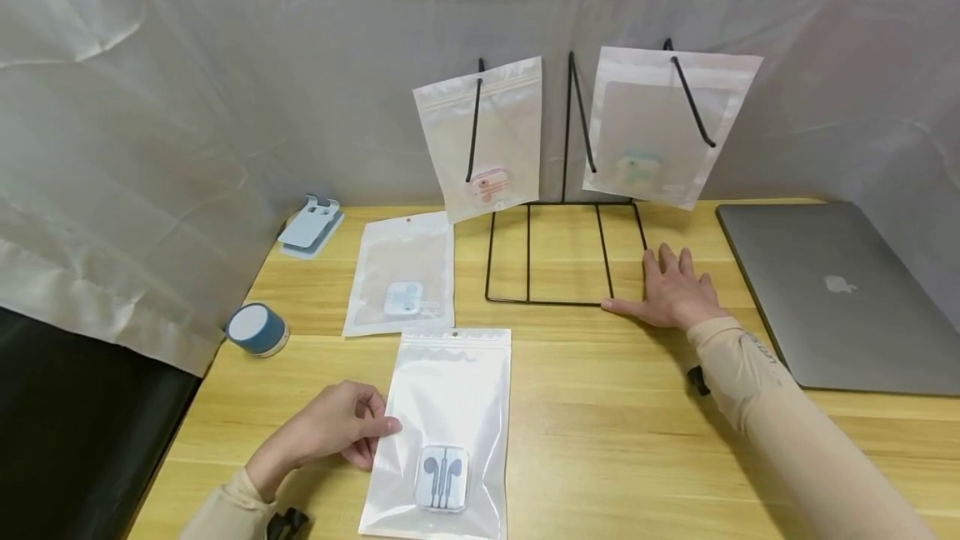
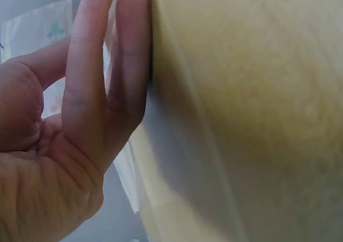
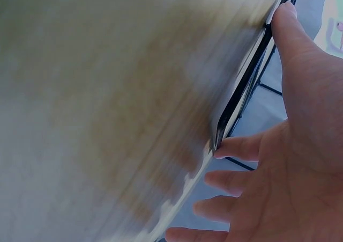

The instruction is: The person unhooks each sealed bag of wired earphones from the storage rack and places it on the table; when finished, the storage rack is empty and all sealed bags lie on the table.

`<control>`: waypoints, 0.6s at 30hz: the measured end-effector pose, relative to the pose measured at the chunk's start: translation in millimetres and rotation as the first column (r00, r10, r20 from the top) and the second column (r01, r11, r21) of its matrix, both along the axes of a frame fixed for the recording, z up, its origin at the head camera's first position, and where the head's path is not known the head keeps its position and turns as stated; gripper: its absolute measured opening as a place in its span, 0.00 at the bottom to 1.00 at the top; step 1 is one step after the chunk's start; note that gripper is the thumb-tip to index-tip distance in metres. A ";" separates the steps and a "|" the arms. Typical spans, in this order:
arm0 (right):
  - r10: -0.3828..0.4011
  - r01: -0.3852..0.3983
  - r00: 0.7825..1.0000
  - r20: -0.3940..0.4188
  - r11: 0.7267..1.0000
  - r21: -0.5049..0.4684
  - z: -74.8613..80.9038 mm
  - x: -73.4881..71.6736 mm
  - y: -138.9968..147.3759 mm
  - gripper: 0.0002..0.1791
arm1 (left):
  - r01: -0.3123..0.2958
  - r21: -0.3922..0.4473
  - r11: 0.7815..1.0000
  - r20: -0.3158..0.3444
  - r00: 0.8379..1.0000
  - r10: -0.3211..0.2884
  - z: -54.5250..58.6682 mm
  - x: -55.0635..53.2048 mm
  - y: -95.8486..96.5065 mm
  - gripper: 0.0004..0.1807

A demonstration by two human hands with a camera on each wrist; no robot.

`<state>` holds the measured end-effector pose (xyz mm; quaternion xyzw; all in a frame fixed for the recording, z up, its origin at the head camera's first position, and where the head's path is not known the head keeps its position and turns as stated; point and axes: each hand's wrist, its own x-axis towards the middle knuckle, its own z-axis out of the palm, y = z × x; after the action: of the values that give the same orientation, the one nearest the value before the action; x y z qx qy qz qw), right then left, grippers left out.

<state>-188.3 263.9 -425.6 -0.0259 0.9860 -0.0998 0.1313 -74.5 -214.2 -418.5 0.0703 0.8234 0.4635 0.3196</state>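
Observation:
My left hand pinches the left edge of a white zip pouch lying near the front; wired earphones in a clear case show at its lower part. In the left wrist view the fingers are bent close over the wood. A black wire rack stands at the back. Fingers spread, my right hand rests at the front right corner of its base, thumb on the front wire. From its hooks hang a pouch with pink earphones and one with green earphones.
Another pouch with pale blue earphones lies behind the front one. A blue cylindrical speaker and a light blue folding stand are at the left. To the right of my right hand lies a closed grey laptop. Grey cloth borders the table.

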 end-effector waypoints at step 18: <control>0.005 -0.004 1.000 -0.004 1.000 0.013 1.5 0.3 0.1 0.70 | -0.124 -0.183 0.975 -0.652 0.758 -0.025 66.5 -50.8 21.7 0.16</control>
<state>-188.1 264.0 -424.2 -0.0275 0.9868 -0.0928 0.1297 -125.3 -192.4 -352.1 0.1698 0.9297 0.3269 0.0074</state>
